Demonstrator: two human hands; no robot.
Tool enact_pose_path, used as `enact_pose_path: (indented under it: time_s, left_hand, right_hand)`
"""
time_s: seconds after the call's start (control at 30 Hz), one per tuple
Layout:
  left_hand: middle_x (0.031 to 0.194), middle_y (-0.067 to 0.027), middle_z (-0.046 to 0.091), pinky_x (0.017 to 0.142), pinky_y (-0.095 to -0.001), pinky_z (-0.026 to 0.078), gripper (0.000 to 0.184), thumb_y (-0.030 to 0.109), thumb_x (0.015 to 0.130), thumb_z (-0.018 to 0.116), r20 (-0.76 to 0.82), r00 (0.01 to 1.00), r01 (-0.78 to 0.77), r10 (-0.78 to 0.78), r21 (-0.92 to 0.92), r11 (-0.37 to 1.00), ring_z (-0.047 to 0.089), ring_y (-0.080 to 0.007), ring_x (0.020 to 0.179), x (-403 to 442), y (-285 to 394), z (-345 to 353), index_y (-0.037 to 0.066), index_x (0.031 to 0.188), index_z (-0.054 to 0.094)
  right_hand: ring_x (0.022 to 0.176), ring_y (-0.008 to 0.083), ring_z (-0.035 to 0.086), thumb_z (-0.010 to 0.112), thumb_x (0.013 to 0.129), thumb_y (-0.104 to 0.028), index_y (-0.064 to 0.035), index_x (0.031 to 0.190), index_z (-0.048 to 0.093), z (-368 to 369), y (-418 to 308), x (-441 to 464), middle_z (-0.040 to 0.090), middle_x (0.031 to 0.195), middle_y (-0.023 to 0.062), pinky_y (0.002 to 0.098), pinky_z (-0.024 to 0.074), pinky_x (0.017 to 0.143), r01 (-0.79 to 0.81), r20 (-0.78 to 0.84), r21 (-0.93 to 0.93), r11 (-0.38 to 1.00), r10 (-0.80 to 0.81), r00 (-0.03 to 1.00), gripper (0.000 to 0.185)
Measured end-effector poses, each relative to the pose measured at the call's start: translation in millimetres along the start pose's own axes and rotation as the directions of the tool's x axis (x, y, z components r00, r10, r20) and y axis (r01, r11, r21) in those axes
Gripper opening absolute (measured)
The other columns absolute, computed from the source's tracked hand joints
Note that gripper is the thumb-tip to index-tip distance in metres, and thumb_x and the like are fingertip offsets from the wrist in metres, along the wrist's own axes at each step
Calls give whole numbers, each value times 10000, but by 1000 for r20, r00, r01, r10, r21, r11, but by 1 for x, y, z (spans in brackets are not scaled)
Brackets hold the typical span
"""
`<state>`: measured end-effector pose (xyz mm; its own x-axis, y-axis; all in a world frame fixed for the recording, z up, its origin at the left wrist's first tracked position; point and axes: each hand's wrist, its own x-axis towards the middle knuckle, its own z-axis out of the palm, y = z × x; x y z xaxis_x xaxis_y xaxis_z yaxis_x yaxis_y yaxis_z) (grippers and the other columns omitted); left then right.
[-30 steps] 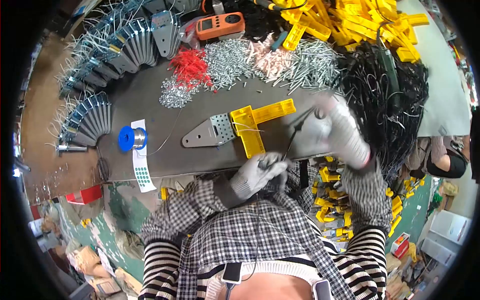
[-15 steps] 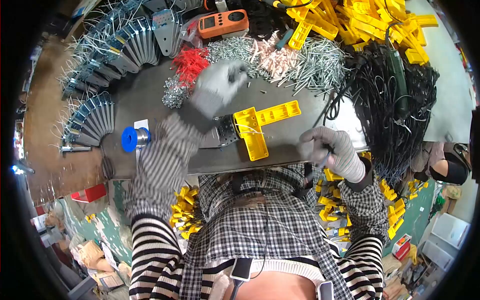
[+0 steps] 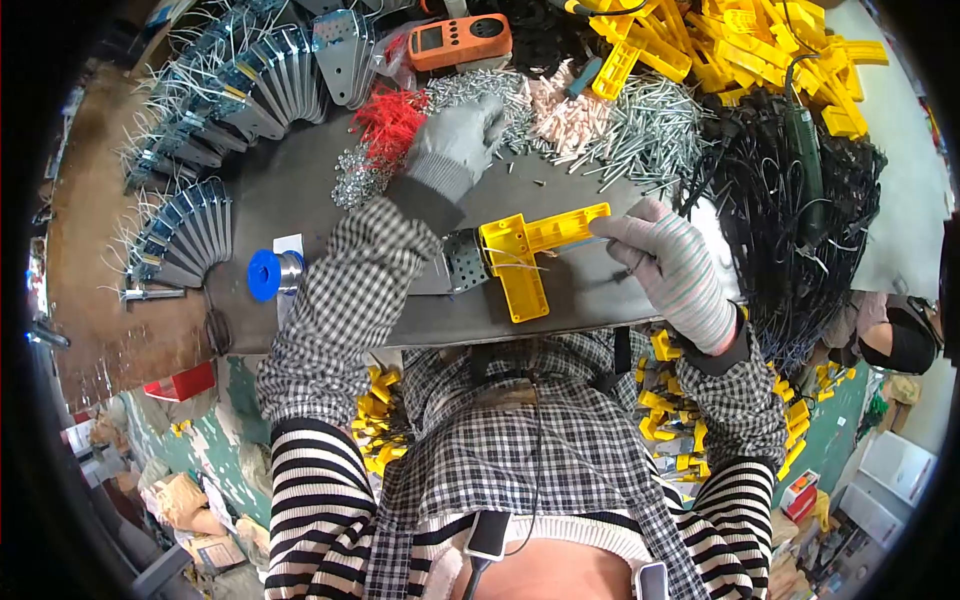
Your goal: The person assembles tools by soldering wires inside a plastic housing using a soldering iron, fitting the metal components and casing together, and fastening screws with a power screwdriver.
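Note:
My left hand (image 3: 460, 140), in a grey glove, reaches over the near edge of the small silver screws (image 3: 470, 88), its fingers curled; what is between them is hidden. A yellow T-shaped plastic housing (image 3: 522, 288) lies on the dark work surface, joined at its left to a dark perforated metal plate (image 3: 464, 262). A thin white wire (image 3: 512, 262) crosses the housing. At the tip of its right arm my right hand (image 3: 668, 262), in a striped glove, has its fingers pinched together. Something thin extends left from those fingertips, too faint to name.
Red sleeves (image 3: 385, 125), small metal nuts (image 3: 360, 178), pale pink plugs (image 3: 570, 110) and long screws (image 3: 655, 125) lie in heaps. An orange meter (image 3: 460, 42) stands behind. A blue solder spool (image 3: 264, 275) sits left, black cables (image 3: 770, 200) right, metal brackets (image 3: 180, 240) far left.
My right hand has risen from the table's front edge to the end of the yellow housing. My left hand has shifted slightly up and right over the screws.

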<state>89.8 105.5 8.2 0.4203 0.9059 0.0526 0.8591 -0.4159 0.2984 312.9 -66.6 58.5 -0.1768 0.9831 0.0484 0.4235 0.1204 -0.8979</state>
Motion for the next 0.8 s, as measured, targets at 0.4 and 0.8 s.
enact_pose_path:
  time_s: [0.4,0.8]
  left_hand:
    - [862,-84,653,711,-277,501,168,53,815,702,-30,999,-9,-10,-568,823,636,-200,786,-77,10,-2,21,974,658]
    - [923,-23,655,790,-251,502,114,66,873,670,-123,992,-113,14,-861,496,617,-103,872,-84,23,-1,20,977,662]
  right_hand:
    - [585,78,578,630,909,-103,24,1002,641,15,12,12,643,725,33,232,459,508,-399,178,242,884,364,914,158]
    - [700,63,525,605,902,-102,-12,938,590,27,18,-1,586,801,7,223,450,650,-336,160,501,798,296,941,97]
